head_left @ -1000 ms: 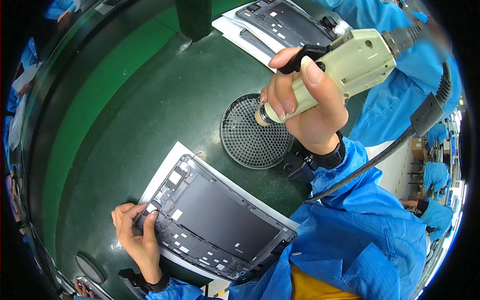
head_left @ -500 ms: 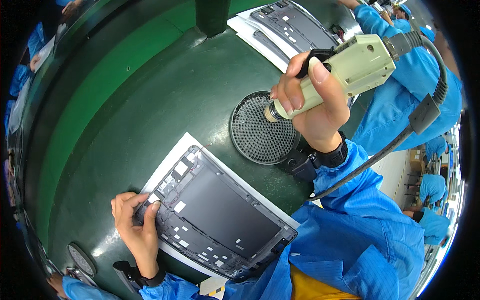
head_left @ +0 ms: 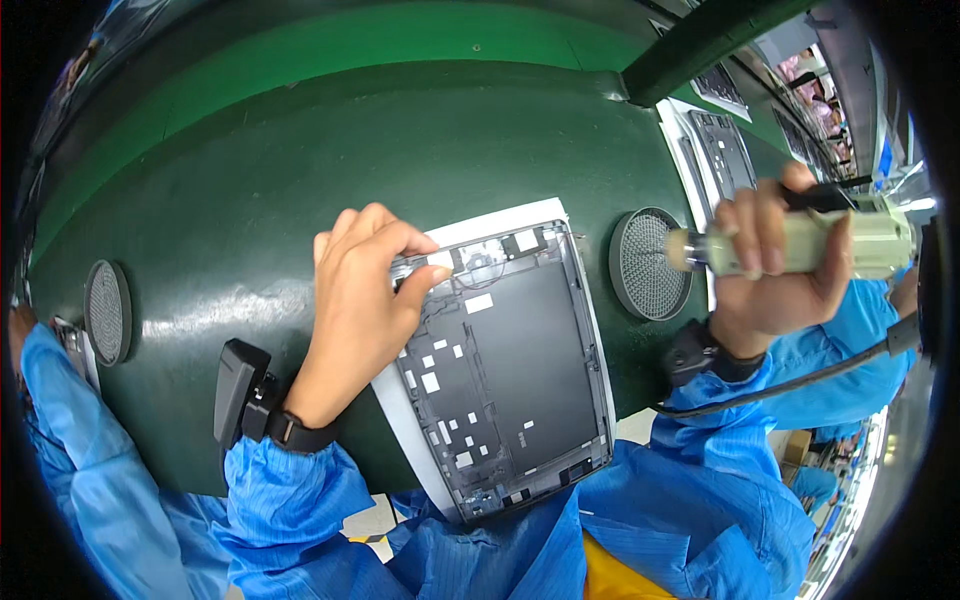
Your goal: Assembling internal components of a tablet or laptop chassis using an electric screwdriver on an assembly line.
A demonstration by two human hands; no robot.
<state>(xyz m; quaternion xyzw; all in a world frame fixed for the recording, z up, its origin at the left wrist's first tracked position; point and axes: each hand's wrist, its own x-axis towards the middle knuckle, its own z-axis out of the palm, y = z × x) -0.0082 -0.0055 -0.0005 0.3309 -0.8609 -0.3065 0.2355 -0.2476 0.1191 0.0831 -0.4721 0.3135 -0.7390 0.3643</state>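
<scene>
My left hand (head_left: pixel 362 290) grips the upper left corner of a dark, flat device cover (head_left: pixel 535 350), thumb on its face and fingers at the edge. Small white pads dot the cover, and thin wires run along its top. Beneath it a white sheet (head_left: pixel 408 415) sticks out. Wrapped in my right hand (head_left: pixel 765 265) is a pale green electric screwdriver (head_left: pixel 870 243) with a thick cable. Slightly blurred, it lies level, its tip pointing left over the right side of a round black screw tray (head_left: pixel 632 265) full of small holes.
A green pillar (head_left: pixel 705 50) rises at the back right. Near it, more dark covers (head_left: pixel 722 150) lie on white sheets. Another round perforated tray (head_left: pixel 107 312) is at the left. A co-worker's blue sleeve (head_left: pixel 110 450) shows at the lower left. The cable (head_left: pixel 800 398) crosses my right forearm.
The view has swung to the right, so the cover now appears more upright. My left hand keeps its place at the cover's corner. The screwdriver remains at the round tray, now held more level.
</scene>
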